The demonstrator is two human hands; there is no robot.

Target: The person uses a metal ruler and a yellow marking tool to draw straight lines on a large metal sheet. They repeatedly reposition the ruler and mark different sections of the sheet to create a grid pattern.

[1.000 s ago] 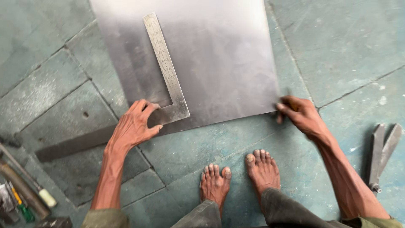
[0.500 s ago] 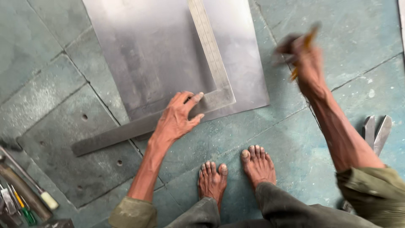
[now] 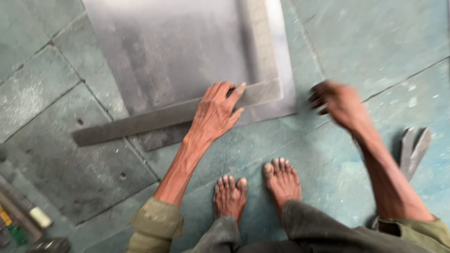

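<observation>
At the far left edge we note a cluster of hand tools (image 3: 21,218), long handles with a pale cap and a green tip, blurred, lying on the floor (image 3: 56,173). The floor is large grey-green stone slabs, rough, speckled, with dark joints and small holes.

Next we list the steel square (image 3: 140,124): flat dull grey metal, L-shaped. Its long blade lies on the floor and runs right onto the metal sheet (image 3: 173,51); its other arm rises along the sheet's right side. The sheet is a smooth, matt, silvery rectangle lying flat on the floor, its near corner rounded.

Our left hand (image 3: 215,115) lies palm down on the square near its corner, fingers spread flat, pressing rather than gripping; the grip closes on nothing.

Below it, two bare feet (image 3: 255,187) stand on the stone, with grey trouser cloth at the bottom edge.

Our right hand (image 3: 340,103) hovers just beside the sheet's corner, blurred, fingers curled; whether its grip holds anything we cannot tell.

Far right lie metal shears (image 3: 415,150), grey blades tapering.
</observation>
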